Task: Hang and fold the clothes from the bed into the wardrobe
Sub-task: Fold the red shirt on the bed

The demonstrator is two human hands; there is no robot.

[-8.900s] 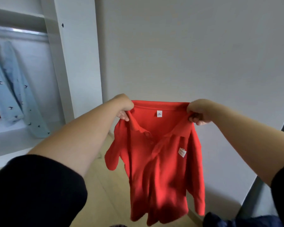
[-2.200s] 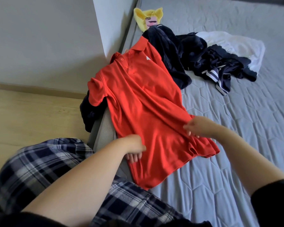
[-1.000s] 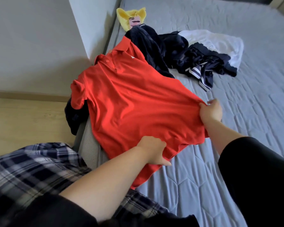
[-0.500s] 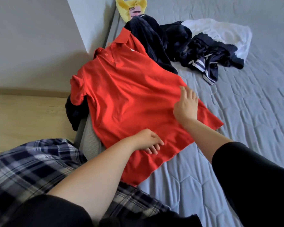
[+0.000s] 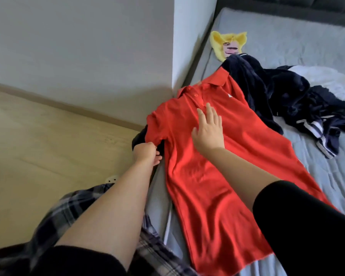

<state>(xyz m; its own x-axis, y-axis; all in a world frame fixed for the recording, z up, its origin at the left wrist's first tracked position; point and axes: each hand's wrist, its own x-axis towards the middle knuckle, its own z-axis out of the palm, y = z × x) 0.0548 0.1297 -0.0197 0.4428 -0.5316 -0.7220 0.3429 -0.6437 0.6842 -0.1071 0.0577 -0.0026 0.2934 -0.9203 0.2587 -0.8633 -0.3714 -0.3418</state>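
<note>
While the red polo shirt (image 5: 223, 176) is spread at the bed's (image 5: 317, 176) near-left edge, pressed by the flat right hand (image 5: 208, 130), its sleeve is pinched by the left hand (image 5: 146, 153); it could be dragged off the edge by a hard tug.

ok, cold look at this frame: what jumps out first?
The red polo shirt dominates, spread face-up along the near edge of the grey bed. The right hand lies flat on its chest just below the buttons, while the left hand grips the sleeve hanging over the bed's side. Behind the collar sits a heap of dark navy clothes, with a yellow garment further back by the wall.
</note>
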